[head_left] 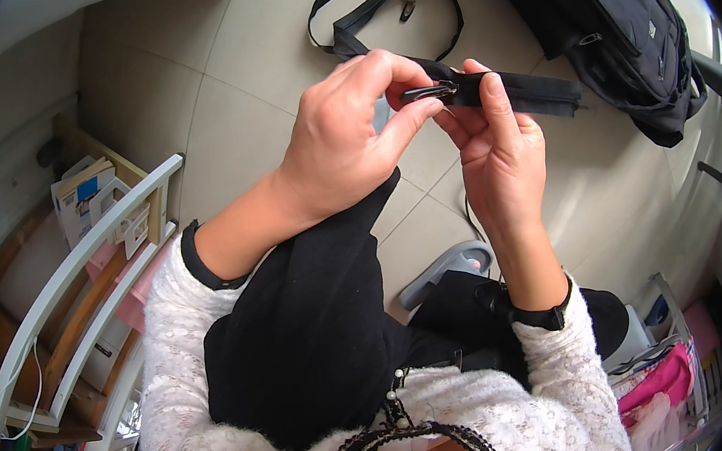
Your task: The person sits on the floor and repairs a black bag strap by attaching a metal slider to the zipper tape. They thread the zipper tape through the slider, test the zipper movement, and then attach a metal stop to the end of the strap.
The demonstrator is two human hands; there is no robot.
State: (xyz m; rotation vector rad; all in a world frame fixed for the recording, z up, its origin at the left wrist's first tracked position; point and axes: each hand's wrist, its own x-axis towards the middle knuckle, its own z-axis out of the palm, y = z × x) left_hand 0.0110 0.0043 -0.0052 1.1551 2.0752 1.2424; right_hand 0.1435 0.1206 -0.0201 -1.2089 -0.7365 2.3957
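My left hand (pixel 357 126) pinches a dark zipper slider (pixel 424 93) with a glossy pull tab between thumb and fingertips. My right hand (pixel 504 147) grips a black zipper tape (pixel 535 91) close by, thumb on top and fingers beneath. The slider's metal part is at the tape, but my fingers partly hide how the two meet. One end of the tape sticks out to the right past my right hand. A long black strip (pixel 351 28) curves in a loop on the floor beyond my left hand, and a small dark slider-like piece (pixel 407 9) lies inside that loop.
A black backpack (pixel 599 21) with zipped pockets lies at the far right. Below my hands, a grey slipper (pixel 449 270) rests on the tiled floor (pixel 246 76). A pale-railed wooden shelf (pixel 74 231) with books stands left. Pink cloth (pixel 660 387) sits in a rack at lower right.
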